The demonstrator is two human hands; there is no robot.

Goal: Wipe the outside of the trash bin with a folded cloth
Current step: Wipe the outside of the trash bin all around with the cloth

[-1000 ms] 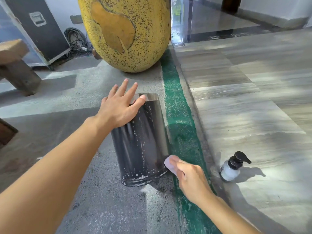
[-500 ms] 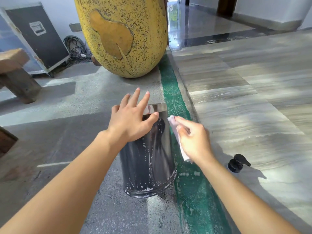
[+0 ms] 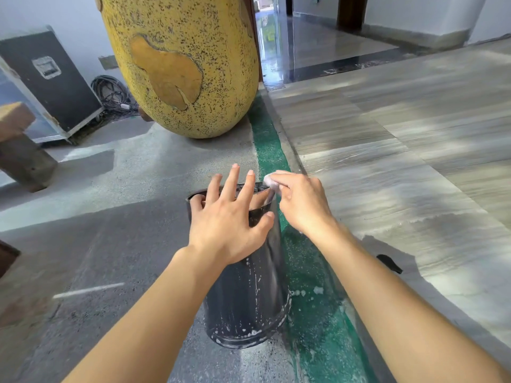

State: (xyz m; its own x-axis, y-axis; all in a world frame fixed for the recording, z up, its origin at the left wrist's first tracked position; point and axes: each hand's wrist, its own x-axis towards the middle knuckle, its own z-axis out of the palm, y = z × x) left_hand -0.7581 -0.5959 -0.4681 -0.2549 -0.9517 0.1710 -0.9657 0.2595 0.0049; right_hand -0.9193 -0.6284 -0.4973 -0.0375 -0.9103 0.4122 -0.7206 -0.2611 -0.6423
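A black cylindrical trash bin (image 3: 246,299) stands on the concrete floor, its side streaked with white soap suds. My left hand (image 3: 229,217) lies flat on the bin's near upper side with fingers spread straight over the rim. My right hand (image 3: 301,201) holds a small pale folded cloth (image 3: 269,180) against the bin's top right rim. Most of the cloth is hidden under my fingers.
A big yellow speckled sculpture (image 3: 182,64) stands just behind the bin. A green painted strip (image 3: 269,150) runs along a raised stone-tile platform (image 3: 401,150) on the right. A black pump-bottle top (image 3: 390,263) peeks past my right forearm. A black case (image 3: 52,78) and wooden bench (image 3: 19,145) sit far left.
My right hand has carried the cloth from the bin's bottom right edge up its right side to the top rim. My left hand has stayed on the bin's upper side.
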